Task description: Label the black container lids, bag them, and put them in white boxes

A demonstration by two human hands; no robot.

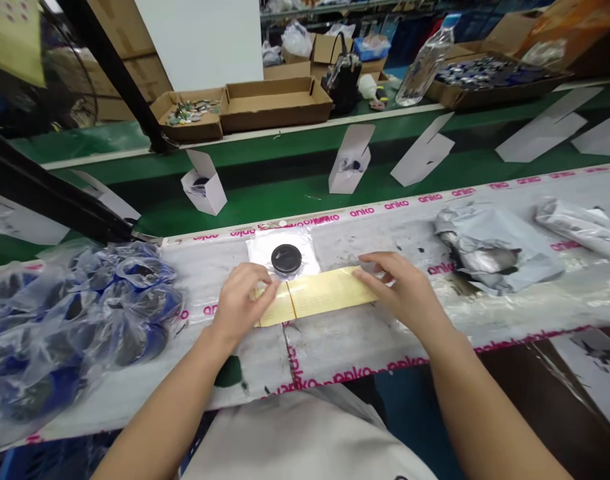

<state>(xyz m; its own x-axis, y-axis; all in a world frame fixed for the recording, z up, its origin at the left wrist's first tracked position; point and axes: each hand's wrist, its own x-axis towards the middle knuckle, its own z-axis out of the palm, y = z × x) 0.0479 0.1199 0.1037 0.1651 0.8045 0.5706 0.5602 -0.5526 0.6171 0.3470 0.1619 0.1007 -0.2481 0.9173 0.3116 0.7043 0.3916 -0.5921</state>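
A long pale-yellow strip, with the look of a label backing sheet and a darker line across it, lies stretched between my hands above the work surface. My left hand pinches its left end between thumb and fingers. At the other end, my right hand is closed with thumb and fingertips on the strip, and a small greyish piece shows at its fingers. Just beyond the strip, a round black disc rests on a white plastic sheet.
Blue items in clear plastic bags are heaped at the left. A crumpled grey plastic bag lies at the right. Behind the bench, open white boxes stand on a green belt. A black post slants at left.
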